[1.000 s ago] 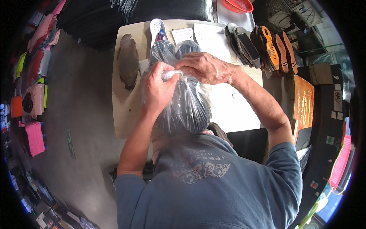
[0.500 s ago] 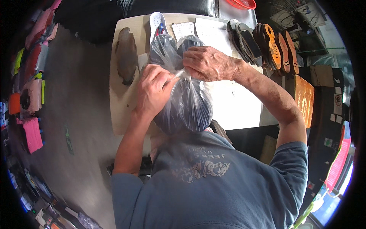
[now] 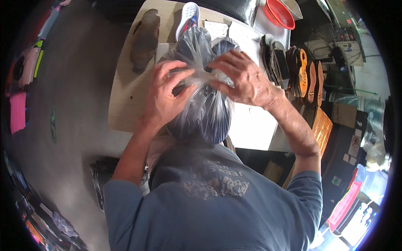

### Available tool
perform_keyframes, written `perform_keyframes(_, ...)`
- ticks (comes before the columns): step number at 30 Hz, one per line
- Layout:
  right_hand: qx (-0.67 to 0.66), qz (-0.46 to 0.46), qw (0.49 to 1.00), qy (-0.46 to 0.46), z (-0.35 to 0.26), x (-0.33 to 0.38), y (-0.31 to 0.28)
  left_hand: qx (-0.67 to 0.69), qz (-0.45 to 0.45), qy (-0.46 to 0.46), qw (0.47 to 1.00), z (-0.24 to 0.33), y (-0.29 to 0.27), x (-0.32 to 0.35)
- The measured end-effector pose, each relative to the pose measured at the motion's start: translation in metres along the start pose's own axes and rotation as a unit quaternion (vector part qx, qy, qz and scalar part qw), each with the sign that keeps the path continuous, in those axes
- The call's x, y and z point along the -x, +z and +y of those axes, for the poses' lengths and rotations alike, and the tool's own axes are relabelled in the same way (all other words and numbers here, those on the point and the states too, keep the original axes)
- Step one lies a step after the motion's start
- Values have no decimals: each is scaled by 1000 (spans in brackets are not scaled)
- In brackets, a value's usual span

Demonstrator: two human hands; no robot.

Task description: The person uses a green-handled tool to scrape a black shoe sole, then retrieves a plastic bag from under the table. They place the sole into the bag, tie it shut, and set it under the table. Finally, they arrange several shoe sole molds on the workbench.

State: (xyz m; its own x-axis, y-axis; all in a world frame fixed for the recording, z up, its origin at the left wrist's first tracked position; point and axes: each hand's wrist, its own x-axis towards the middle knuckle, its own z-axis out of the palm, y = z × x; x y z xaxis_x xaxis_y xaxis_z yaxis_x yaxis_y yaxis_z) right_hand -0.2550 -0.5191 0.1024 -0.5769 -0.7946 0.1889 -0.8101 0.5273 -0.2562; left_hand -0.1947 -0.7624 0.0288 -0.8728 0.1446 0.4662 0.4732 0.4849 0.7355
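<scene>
Centrally, the clear plastic bag (image 3: 205, 113) of dark shoe soles stood on the pale worktable (image 3: 125, 104), its gathered neck pinched between the left hand (image 3: 165, 94) at nine o'clock and the right hand (image 3: 243, 77) at three o'clock, both closed tight on the film. Good practice, as judged, called for twisting the neck close above the contents while keeping tension even, so the thin film neither tore nor slackened. At twelve o'clock lay a white insole (image 3: 187, 16); at two o'clock, stacked soles (image 3: 293, 71).
</scene>
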Motion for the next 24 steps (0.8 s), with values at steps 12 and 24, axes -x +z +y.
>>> perform_keyframes(12, -24, -79, 995, 51, -10, -29, 1, 164, 134, -283, 936, 6, 22, 130)
perform_keyframes(24, -301, -107, 906, 278, -22, -34, 6, 360, 223, -548, 721, -7, 67, 188)
